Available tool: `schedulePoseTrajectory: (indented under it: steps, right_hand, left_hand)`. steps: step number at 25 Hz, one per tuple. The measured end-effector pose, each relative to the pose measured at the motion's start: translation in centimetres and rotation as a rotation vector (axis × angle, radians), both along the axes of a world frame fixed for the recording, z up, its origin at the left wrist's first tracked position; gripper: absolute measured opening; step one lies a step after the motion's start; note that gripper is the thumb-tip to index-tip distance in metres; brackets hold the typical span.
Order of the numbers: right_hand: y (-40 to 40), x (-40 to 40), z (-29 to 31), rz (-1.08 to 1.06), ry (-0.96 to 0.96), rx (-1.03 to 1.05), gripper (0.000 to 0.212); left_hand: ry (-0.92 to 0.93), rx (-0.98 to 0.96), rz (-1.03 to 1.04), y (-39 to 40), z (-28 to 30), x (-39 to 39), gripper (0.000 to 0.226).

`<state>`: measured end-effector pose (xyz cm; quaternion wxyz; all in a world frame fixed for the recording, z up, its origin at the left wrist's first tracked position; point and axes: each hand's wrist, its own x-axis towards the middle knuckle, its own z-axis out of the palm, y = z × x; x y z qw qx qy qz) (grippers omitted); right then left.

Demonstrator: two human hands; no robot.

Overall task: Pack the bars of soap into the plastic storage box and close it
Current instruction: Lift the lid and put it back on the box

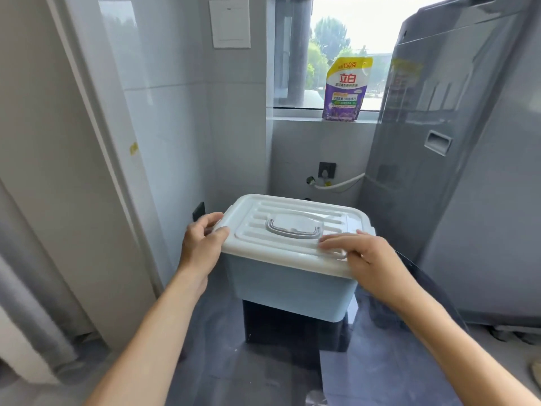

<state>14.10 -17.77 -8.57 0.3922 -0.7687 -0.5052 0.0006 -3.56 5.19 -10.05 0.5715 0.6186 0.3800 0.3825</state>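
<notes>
A pale blue plastic storage box (289,291) stands on a black stool, with its white ribbed lid (281,259) lying on top and a grey carry handle folded flat in the lid's middle. My left hand (202,241) grips the lid's left corner, thumb on top and fingers curled around the edge. My right hand (363,259) lies flat on the lid's right front part, fingers spread and pointing left. No bars of soap are visible; the box's inside is hidden by the lid.
The black stool (295,326) rests on a dark tiled floor. A grey washing machine (456,171) rises at the right. A purple detergent pouch (345,92) stands on the window sill behind. A white door frame and tiled wall close the left side.
</notes>
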Motion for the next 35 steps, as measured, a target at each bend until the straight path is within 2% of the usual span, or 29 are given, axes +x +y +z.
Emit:
schedulePoseTrajectory:
  steps: [2, 3, 6, 8, 10, 12, 14, 17, 19, 22, 23, 27, 31, 33, 35]
  right_hand:
    - [-1.8, 1.2, -1.2, -0.077, 0.215, 0.147, 0.051]
    - [-2.0, 1.7, -1.8, -0.119, 0.327, 0.202, 0.051]
    - [-1.8, 2.9, -2.5, -0.296, 0.688, 0.31, 0.074]
    - [-2.3, 4.2, -2.9, -0.403, 0.84, 0.34, 0.08]
    - [-3.3, 5.5, -2.6, -0.482, 1.018, 0.275, 0.07]
    - [-3.9, 5.7, -2.2, -0.463, 1.152, 0.202, 0.054]
    - [-4.1, 6.1, -2.7, -0.484, 1.142, 0.286, 0.044]
    - [-4.0, 6.0, -3.4, -0.474, 0.934, 0.532, 0.026]
    - [-3.9, 5.9, -3.4, -0.384, 0.918, 0.633, 0.016]
    - [-4.3, 6.2, -3.4, -0.293, 0.926, 0.63, 0.022]
    - [-4.4, 6.2, -3.3, -0.256, 0.894, 0.613, 0.025]
    - [-4.6, 6.0, -2.9, -0.211, 0.742, 0.557, 0.033]
    - [-4.2, 5.5, -3.2, -0.245, 0.749, 0.606, 0.034]
    - [-4.2, 5.2, -3.3, -0.248, 0.738, 0.612, 0.038]
    - [-4.1, 5.1, -3.2, -0.26, 0.742, 0.631, 0.038]
  left_hand:
    - [-0.153, -0.342, -0.113, -0.5, -0.2, 0.2, 0.043]
    - [-0.207, -0.427, -0.149, -0.6, -0.3, 0.2, 0.043]
    - [-0.232, -0.416, -0.209, -1.0, -0.9, 0.5, 0.038]
    - [-0.209, -0.401, -0.267, -1.7, -1.4, 0.8, 0.04]
    - [-0.184, -0.385, -0.321, -2.7, -1.8, 1.6, 0.04]
    - [-0.241, -0.38, -0.28, -3.4, -1.6, 2.4, 0.041]
    - [-0.328, -0.361, -0.178, -4.1, -1.5, 3.3, 0.036]
    - [-0.415, -0.366, -0.002, -5.4, -1.9, 4.2, 0.026]
    - [-0.434, -0.389, 0.059, -5.8, -1.9, 4.6, 0.036]
    - [-0.481, -0.493, 0.053, -5.9, -2.2, 4.4, 0.077]
    - [-0.486, -0.517, 0.04, -5.8, -2.3, 4.2, 0.083]
    - [-0.452, -0.54, 0.041, -5.4, -2.4, 4.2, 0.073]
    - [-0.393, -0.572, -0.058, -5.2, -2.1, 3.9, 0.045]
    - [-0.386, -0.525, -0.018, -5.0, -2.3, 3.8, 0.056]
    - [-0.345, -0.333, 0.078, -4.8, -2.0, 3.8, 0.072]
